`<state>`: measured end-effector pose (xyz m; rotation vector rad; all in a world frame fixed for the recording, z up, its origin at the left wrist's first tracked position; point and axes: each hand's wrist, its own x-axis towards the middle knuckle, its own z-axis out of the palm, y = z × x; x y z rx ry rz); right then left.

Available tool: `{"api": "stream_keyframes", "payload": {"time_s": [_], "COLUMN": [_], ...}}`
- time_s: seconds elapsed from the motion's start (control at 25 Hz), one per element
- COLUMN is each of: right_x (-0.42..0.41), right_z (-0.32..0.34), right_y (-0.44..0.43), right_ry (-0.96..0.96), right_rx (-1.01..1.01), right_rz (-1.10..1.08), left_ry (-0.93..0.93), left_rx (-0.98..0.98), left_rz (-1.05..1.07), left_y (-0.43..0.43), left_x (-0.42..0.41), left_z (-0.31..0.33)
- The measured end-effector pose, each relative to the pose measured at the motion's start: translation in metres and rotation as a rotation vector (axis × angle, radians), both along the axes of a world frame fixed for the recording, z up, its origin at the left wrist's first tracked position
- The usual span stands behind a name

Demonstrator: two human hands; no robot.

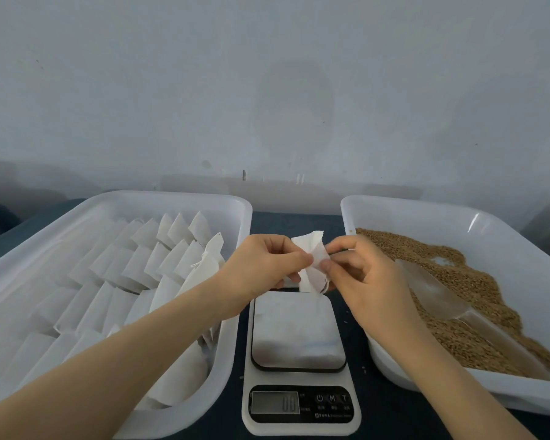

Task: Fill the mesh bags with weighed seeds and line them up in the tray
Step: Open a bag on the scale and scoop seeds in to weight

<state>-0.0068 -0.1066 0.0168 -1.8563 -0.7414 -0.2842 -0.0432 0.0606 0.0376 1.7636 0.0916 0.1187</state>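
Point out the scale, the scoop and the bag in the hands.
scale [297, 331], head view, on its weighing platform.
scoop [438, 290], head view, on its clear bowl.
bag [307, 244], head view, on its upper flap.

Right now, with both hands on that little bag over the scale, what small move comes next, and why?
Probably pull open the mesh bag at its mouth. The left hand and right hand both pinch it, and it looks flat and empty. The scoop lies ungripped in the seeds, and the scale platform carries nothing, so no seeds seem weighed yet.
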Motion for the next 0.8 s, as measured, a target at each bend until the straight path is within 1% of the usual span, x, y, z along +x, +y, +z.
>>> {"api": "stream_keyframes", "payload": {"time_s": [0.04, 0.08, 0.16, 0.24, 0.4, 0.52, 0.6, 0.64, 0.68, 0.72, 0.8], "right_x": [0.001, 0.002, 0.004, 0.005, 0.006, 0.003, 0.001, 0.001, 0.001, 0.002, 0.001], "right_z": [-0.001, -0.002, -0.004, -0.005, -0.006, -0.005, -0.003, -0.002, 0.000, 0.002, 0.003], "right_y": [-0.001, -0.002, -0.003, 0.000, 0.002, 0.003, 0.005, 0.005, 0.004, 0.002, -0.003], "right_ry": [0.013, -0.013, -0.164, -0.296, -0.342, -0.372, -0.421, -0.417, -0.372, -0.287, -0.095], "right_rx": [0.023, 0.021, -0.069, -0.175, -0.193, -0.207, -0.214, -0.195, -0.157, -0.104, 0.013], "right_rz": [-0.034, -0.067, -0.116, -0.143, -0.148, -0.111, -0.113, -0.117, -0.119, -0.114, -0.074], "left_ry": [0.002, -0.004, -0.053, -0.141, -0.260, -0.243, -0.235, -0.256, -0.280, -0.299, -0.283], "left_rx": [0.007, 0.009, 0.024, 0.072, 0.109, 0.019, 0.001, 0.022, 0.026, 0.024, 0.001], "left_rz": [0.030, 0.051, 0.044, -0.001, -0.013, 0.013, -0.016, -0.040, -0.045, -0.008, 0.135], "left_y": [0.000, -0.001, -0.003, -0.005, -0.007, -0.007, -0.007, -0.008, -0.010, -0.009, -0.003], "left_x": [0.000, 0.000, -0.001, -0.005, -0.006, -0.004, -0.005, -0.005, -0.005, -0.003, 0.004], "left_z": [-0.001, -0.001, -0.002, -0.002, -0.001, -0.003, -0.003, -0.004, -0.004, -0.005, -0.008]}}
